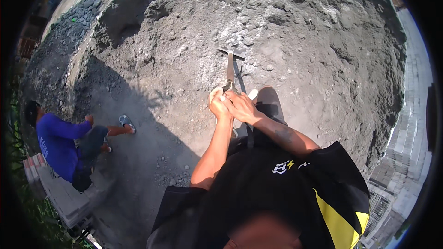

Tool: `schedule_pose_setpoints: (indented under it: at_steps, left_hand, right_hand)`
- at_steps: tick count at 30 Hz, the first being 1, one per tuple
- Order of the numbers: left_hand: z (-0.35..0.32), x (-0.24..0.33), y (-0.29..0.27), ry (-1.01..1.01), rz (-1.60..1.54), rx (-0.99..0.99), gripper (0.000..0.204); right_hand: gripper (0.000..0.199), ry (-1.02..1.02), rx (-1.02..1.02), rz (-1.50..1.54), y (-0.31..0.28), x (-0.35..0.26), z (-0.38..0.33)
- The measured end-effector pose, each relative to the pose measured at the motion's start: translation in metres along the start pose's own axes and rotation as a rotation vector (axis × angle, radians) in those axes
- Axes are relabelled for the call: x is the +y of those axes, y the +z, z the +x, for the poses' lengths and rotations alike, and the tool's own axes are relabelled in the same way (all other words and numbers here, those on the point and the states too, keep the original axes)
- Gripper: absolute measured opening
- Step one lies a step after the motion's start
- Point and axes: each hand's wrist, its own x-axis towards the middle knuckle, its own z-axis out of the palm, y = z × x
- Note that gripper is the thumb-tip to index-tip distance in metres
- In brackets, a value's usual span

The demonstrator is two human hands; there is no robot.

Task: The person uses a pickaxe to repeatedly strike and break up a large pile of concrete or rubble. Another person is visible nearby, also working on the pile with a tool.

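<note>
Around me lies sunlit, dusty grey ground (184,115), a broad shadow (150,157) on my left, pale stacked blocks (408,143) along my right.

Black short-sleeved T-shirt (258,193) filling my feed from this end of the link, and there's white lettering (280,167) across the chest, a little yellow lightning bolt (290,164) tucked in beside it! Over to the right flank I pick up a bold yellow panel (333,216), sharp-pointed at the top, with a second yellow patch (362,221) edged in white. The left sleeve (175,203) is dark, the right sleeve (341,163) black and wide at the hem. I spot a dark, tattoo-like marking (283,134) on the right forearm, blurry from here. Left hand (218,105), right hand (243,108): both bare! Below, a dark grey trouser leg (270,106).
</note>
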Motion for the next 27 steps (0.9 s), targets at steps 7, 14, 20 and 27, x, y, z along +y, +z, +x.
schedule_pose_setpoints:
  at_steps: [7, 14, 20, 27]
  left_hand:
    - [0.023, 0.008, 0.059, -0.033, -0.035, -0.056, 0.007]
    - [0.064, -0.059, 0.025, 0.246, 0.132, -0.060, 0.017]
    - [0.052, -0.030, -0.008, -0.252, 0.122, -0.177, 0.049]
    - [0.049, -0.084, -0.145, -0.558, 0.261, -0.310, 0.024]
  right_hand:
    - [0.036, -0.039, 0.050, 0.042, -0.048, 0.000, 0.045]
    - [0.029, -0.331, 0.239, -0.171, -0.002, 0.082, 0.051]
    - [0.044, 0.143, -0.004, -0.261, 0.023, 0.078, 0.021]
    - [0.059, 0.315, -0.342, -0.299, 0.102, 0.111, -0.058]
